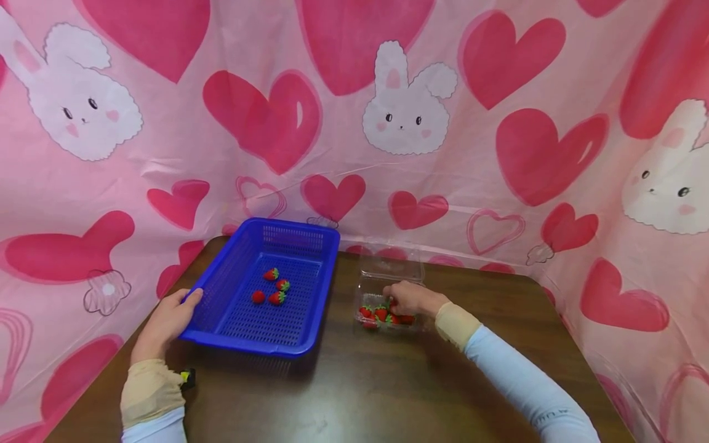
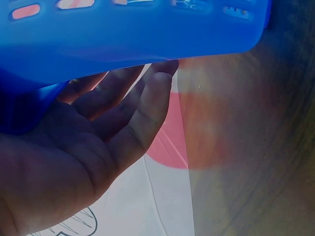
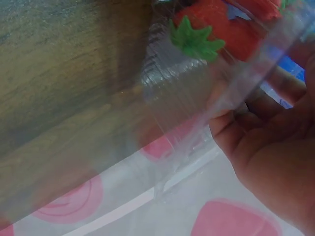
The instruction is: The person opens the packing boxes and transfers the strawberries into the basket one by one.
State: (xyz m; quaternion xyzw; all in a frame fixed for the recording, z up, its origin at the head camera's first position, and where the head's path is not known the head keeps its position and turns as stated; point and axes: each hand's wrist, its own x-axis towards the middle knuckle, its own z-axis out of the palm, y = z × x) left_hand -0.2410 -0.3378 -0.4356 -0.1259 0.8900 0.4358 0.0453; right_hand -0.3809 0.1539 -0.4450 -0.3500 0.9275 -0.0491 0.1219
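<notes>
Pink cloth [image 1: 343, 138] with red hearts and white bunnies hangs around a brown wood table [image 1: 354, 394].

The berries look light and easy to lift, so a small pinch round the fat red sides should do. They look shiny, so one might slip. I can't tell if they are soft or hard; a gentle squeeze seems best. The clear box [image 1: 368, 289] looks thin and bendy, so its wall could dent. The blue basket [image 1: 244, 346] looks stiff, and its rim is a good place to hold.

Four strawberries [image 1: 276, 298] lie apart on the basket's floor, left of the middle of the frame. The other strawberries [image 1: 380, 314] sit close together in the box, just right of the middle. They are bright red, and most show a green leafy cap. The basket is full of little slots. The box's see-through lid [image 1: 388, 267] is tipped back behind it.

The left hand [image 1: 168, 321] holds the basket's left rim, with its fingers bent round it. The right hand [image 1: 412, 298] reaches down into the box among the berries. Its fingertips are hidden, so I can't tell if they pinch one.
</notes>
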